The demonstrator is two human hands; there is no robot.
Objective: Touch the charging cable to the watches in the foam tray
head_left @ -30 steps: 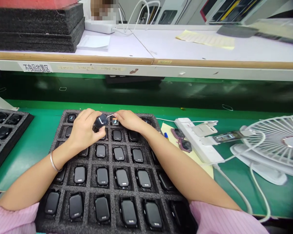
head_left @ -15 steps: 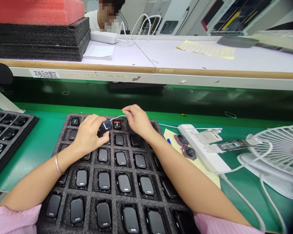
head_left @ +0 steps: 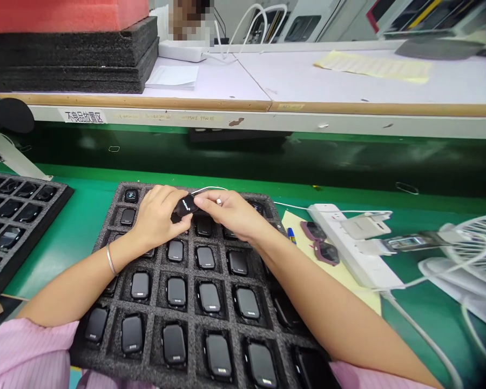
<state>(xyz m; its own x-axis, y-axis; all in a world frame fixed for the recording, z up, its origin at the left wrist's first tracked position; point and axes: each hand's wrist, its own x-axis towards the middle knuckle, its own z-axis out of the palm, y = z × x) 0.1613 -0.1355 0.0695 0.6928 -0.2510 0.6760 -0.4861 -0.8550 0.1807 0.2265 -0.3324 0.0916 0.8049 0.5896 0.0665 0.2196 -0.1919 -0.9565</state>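
While the left hand [head_left: 160, 213] pinches a small black watch body [head_left: 186, 205] by its edges just above the far rows of the foam tray [head_left: 190, 273], the right hand [head_left: 233, 216] closes thumb and forefinger on the plug end of a thin white cable [head_left: 210, 189], meeting the left at the body. The body is judged light and rigid, with a glossy face apt to slip and scratch, so its side edges offer the sound grip. The limp cable is best taken at its plug.
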